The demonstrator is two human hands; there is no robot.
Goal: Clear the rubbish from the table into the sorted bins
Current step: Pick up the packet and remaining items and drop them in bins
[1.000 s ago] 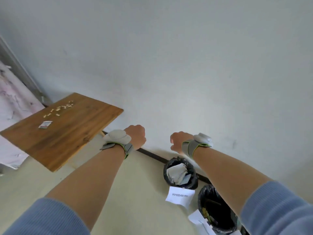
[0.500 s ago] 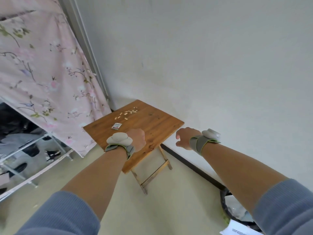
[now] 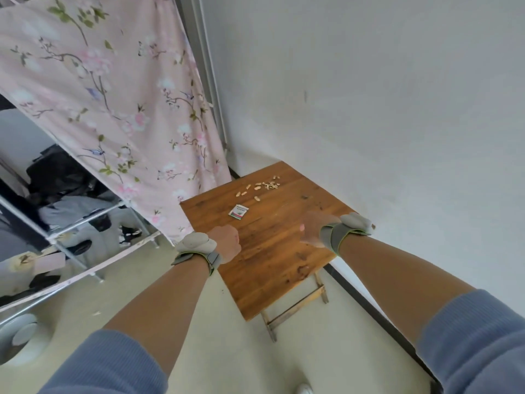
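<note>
The rubbish lies on the small wooden table (image 3: pixel 272 251). Peanut shells (image 3: pixel 262 187) are scattered along the table's far edge. A small white printed sachet (image 3: pixel 238 211) lies flat a little nearer to you, apart from the shells, on the table's left half.

Your left hand (image 3: pixel 226 242) hangs just at the table's left edge with its back to you. Its fingers are curled under into a fist, and nothing shows in it. Your right hand (image 3: pixel 312 228) is over the table's right half, well short of the shells. It is blurred, so you cannot tell how its fingers lie.

A pink floral curtain (image 3: pixel 113 95) hangs just beside the table's far left corner.
</note>
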